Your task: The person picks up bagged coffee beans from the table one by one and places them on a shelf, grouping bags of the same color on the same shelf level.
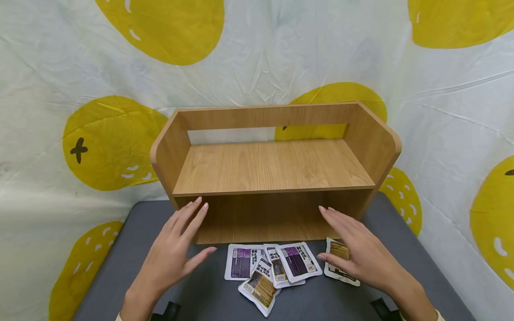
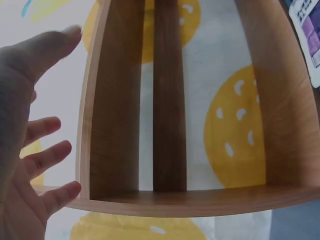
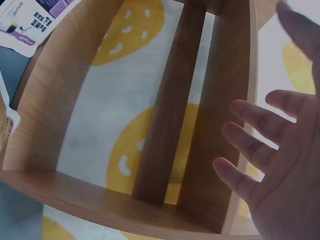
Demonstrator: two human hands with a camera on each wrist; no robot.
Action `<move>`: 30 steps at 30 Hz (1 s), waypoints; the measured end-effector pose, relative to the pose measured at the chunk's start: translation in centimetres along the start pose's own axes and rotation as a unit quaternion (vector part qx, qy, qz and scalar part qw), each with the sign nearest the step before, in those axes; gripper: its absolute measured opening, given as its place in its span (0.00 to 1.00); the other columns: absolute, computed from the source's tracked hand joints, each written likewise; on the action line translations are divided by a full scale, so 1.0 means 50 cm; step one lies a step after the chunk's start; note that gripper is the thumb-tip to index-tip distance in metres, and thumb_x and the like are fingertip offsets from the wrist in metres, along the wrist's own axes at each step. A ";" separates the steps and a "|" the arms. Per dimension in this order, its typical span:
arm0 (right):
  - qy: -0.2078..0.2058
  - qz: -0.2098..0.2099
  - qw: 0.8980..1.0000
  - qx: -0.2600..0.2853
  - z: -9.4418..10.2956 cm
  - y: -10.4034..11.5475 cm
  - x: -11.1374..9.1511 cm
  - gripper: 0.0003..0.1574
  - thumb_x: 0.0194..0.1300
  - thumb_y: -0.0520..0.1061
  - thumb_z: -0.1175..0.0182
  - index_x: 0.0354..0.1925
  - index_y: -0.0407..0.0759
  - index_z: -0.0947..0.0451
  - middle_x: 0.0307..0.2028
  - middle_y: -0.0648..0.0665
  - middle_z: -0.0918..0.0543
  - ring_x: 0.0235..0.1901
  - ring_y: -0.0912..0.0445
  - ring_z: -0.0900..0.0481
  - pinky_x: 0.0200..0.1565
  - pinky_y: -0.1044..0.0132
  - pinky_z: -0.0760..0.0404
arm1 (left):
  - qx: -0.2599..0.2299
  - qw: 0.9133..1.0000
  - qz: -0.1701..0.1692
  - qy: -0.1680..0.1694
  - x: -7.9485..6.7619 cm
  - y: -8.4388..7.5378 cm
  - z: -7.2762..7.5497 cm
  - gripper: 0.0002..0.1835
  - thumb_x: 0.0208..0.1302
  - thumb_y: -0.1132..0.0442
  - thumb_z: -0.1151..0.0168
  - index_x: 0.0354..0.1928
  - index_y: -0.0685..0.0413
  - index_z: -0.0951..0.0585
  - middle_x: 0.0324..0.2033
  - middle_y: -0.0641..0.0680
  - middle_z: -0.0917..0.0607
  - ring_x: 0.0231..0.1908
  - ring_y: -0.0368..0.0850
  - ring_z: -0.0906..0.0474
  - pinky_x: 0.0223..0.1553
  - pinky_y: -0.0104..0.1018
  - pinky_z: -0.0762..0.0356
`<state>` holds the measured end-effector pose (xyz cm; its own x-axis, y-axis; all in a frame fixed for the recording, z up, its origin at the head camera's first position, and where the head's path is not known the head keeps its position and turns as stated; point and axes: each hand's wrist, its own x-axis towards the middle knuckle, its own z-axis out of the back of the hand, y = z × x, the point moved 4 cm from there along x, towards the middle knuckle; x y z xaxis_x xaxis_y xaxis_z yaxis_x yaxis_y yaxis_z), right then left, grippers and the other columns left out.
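Note:
Both hands are held out with straight, spread fingers and nothing in them. My left hand (image 1: 170,249) is in front of the left end of a two-tier wooden shelf (image 1: 273,165). At its right end is my right hand (image 1: 365,254), its forearm coming in from the lower right. Between the hands several flat sachets lie in an overlapping group: purple-labelled sachets (image 1: 299,261) and a brown-labelled sachet (image 1: 262,287) in front. Another brown-labelled sachet (image 1: 339,252) lies apart, partly covered by the right hand. The wrist views show the left hand (image 2: 35,165) and right hand (image 3: 280,145) beside the shelf's edge.
The shelf stands on a dark grey table (image 1: 209,298), near its far edge. Behind it hangs a white sheet (image 1: 249,53) with large yellow printed shapes. Dark straps (image 1: 172,310) show at both wrists, close to the near edge of the view.

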<state>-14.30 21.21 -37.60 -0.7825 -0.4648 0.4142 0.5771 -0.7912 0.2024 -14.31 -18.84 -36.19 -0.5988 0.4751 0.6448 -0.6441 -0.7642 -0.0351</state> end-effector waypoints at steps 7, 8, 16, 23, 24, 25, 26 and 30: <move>-0.022 -0.009 0.997 0.067 -0.001 -0.006 -0.001 0.56 0.58 0.53 0.24 0.78 0.56 0.41 0.68 0.54 0.26 0.64 0.56 0.25 0.62 0.76 0.26 | -0.077 0.992 0.002 -0.105 0.001 0.018 0.022 0.36 0.74 0.40 0.44 0.71 0.60 0.27 0.62 0.60 0.21 0.54 0.54 0.22 0.65 0.19 0.34; -0.025 -0.008 0.996 0.082 -0.002 -0.007 -0.001 0.55 0.58 0.51 0.24 0.78 0.56 0.40 0.67 0.55 0.24 0.63 0.56 0.24 0.61 0.81 0.28 | -0.088 0.990 0.008 -0.113 0.000 0.023 0.024 0.35 0.74 0.41 0.44 0.70 0.61 0.27 0.60 0.60 0.20 0.52 0.53 0.21 0.64 0.18 0.33; -0.018 -0.037 0.979 0.199 -0.012 -0.015 -0.005 0.45 0.63 0.45 0.27 0.74 0.56 0.33 0.53 0.60 0.16 0.50 0.62 0.15 0.46 0.70 0.14 | -0.178 0.967 0.076 -0.163 -0.014 0.071 0.040 0.36 0.65 0.56 0.28 0.70 0.66 0.28 0.51 0.61 0.15 0.46 0.49 0.17 0.55 0.20 0.21; -0.015 -0.051 0.966 0.253 -0.016 -0.018 -0.013 0.39 0.65 0.41 0.29 0.71 0.55 0.30 0.46 0.59 0.14 0.44 0.62 0.14 0.48 0.73 0.15 | -0.236 0.940 0.124 -0.214 -0.002 0.089 0.070 0.47 0.42 0.92 0.31 0.70 0.69 0.29 0.44 0.70 0.16 0.43 0.38 0.17 0.51 0.22 0.18; -0.016 -0.051 0.965 0.258 -0.017 -0.019 -0.015 0.39 0.64 0.40 0.29 0.70 0.54 0.29 0.46 0.59 0.14 0.43 0.62 0.14 0.48 0.73 0.15 | -0.242 0.937 0.127 -0.219 0.001 0.089 0.074 0.46 0.42 0.92 0.32 0.69 0.69 0.29 0.43 0.71 0.17 0.43 0.38 0.17 0.50 0.22 0.17; -0.016 -0.050 0.964 0.261 -0.017 -0.020 -0.016 0.39 0.64 0.40 0.29 0.70 0.54 0.29 0.45 0.59 0.14 0.43 0.61 0.14 0.47 0.74 0.15 | -0.247 0.934 0.129 -0.224 0.004 0.090 0.079 0.45 0.43 0.93 0.33 0.69 0.69 0.29 0.42 0.71 0.17 0.42 0.38 0.17 0.50 0.22 0.17; -0.016 -0.050 0.964 0.262 -0.018 -0.020 -0.018 0.38 0.64 0.40 0.29 0.70 0.54 0.29 0.44 0.59 0.14 0.42 0.62 0.14 0.47 0.73 0.15 | -0.252 0.931 0.132 -0.229 0.006 0.092 0.081 0.44 0.44 0.92 0.33 0.69 0.69 0.29 0.42 0.71 0.17 0.42 0.38 0.17 0.50 0.22 0.17; -0.012 -0.050 0.962 0.267 -0.022 -0.023 -0.024 0.38 0.64 0.40 0.29 0.70 0.53 0.28 0.43 0.59 0.14 0.41 0.62 0.14 0.44 0.72 0.14 | -0.256 0.924 0.149 -0.241 0.009 0.116 0.079 0.43 0.47 0.92 0.34 0.69 0.67 0.28 0.41 0.69 0.19 0.41 0.39 0.18 0.49 0.20 0.18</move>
<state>-14.30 22.21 -39.32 -0.8387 -0.3817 0.3885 0.5417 -0.5117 0.6668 -16.46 -24.79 -33.08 -0.5842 -0.0668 0.8089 -0.6993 -0.4645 -0.5434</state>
